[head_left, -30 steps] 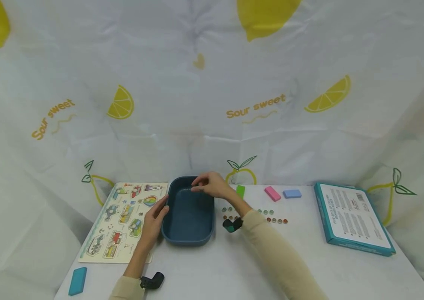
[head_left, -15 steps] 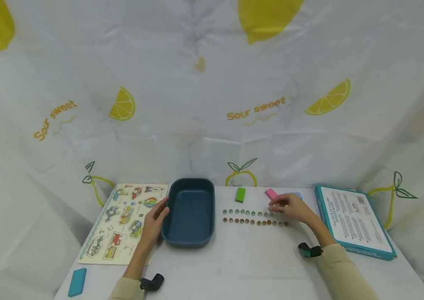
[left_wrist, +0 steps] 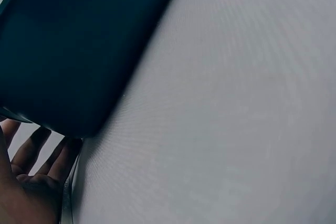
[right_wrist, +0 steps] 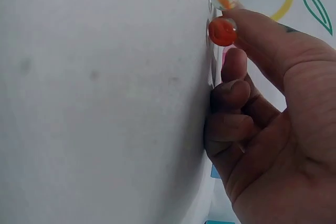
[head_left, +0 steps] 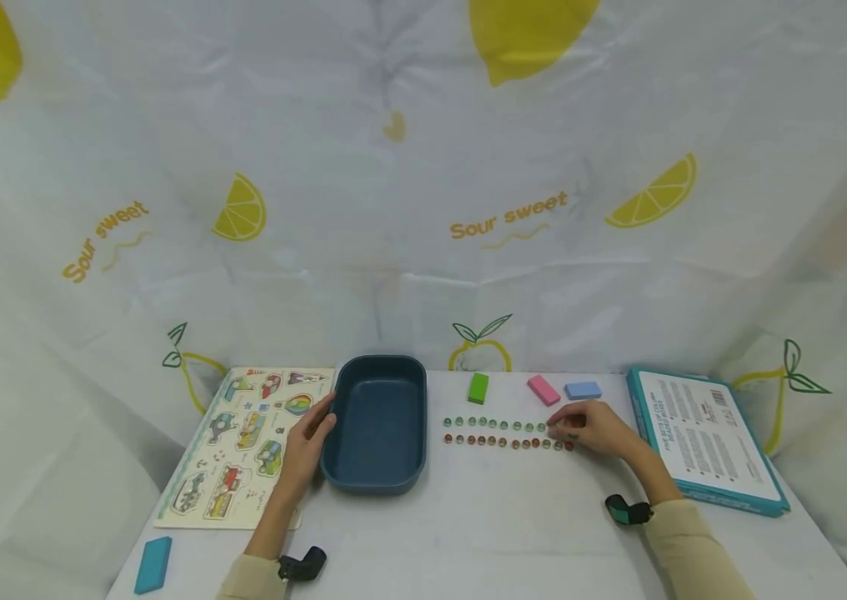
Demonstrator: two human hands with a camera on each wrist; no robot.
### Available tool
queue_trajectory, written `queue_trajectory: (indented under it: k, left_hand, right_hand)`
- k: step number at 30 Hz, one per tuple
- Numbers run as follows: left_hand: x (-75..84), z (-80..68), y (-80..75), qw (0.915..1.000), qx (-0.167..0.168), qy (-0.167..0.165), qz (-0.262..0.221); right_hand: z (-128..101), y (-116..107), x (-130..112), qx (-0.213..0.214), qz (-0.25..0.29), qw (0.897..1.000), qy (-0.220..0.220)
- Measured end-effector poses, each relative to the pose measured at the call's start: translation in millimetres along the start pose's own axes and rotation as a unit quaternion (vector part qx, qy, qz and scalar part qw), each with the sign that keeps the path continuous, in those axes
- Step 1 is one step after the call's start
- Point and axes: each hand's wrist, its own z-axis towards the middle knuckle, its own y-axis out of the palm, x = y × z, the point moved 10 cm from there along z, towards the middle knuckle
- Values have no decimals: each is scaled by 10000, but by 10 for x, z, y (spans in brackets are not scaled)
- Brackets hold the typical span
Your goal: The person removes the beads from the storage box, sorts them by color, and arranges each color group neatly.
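Observation:
My left hand [head_left: 308, 446] rests against the left side of a deep dark-blue rectangular dish [head_left: 374, 486]. Its fingers lie fairly straight along the dish wall in the left wrist view. At the right end of a row of greenish glass marbles [head_left: 493, 423], my right hand [head_left: 594, 427] pinches a marble low over the table, mostly hidden by the fingertips. In front runs a second row of reddish marbles [head_left: 502, 442]. An orange-swirled marble [right_wrist: 222, 31] from it covers part of the gap between thumb and index finger in the right wrist view. The other right-hand fingers are curled.
Behind the marbles lie green [head_left: 478, 388], pink [head_left: 543, 390] and light-blue blocks [head_left: 583, 390]. A teal box [head_left: 709, 442] stands at the right. Left of the dish lies a picture puzzle board [head_left: 243, 450], with a teal block [head_left: 153, 565] near the front-left edge.
My right hand has moved from inside the dish to the right, first above the marble rows, then down to the right end of the green row. The left hand has stayed on the dish.

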Motion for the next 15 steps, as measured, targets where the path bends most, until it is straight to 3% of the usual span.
queue_trajectory:
  k: [5, 10, 13, 15]
  left_hand:
    - [-16, -8, -4, 10000, 32, -30, 5]
    - [5, -15, -18, 9999, 11, -94, -33]
    - [116, -52, -72, 9999, 21, -21, -102]
    - [277, -99, -157, 9996, 149, 210, 130]
  right_hand:
    - [-4, 13, 28, -69, -20, 10000, 17]
    - [-84, -74, 41, 386, -256, 9987, 221]
    - [-215, -159, -2, 795, -390, 9956, 305]
    - [-343, -222, -49, 1125, -482, 9919, 342]
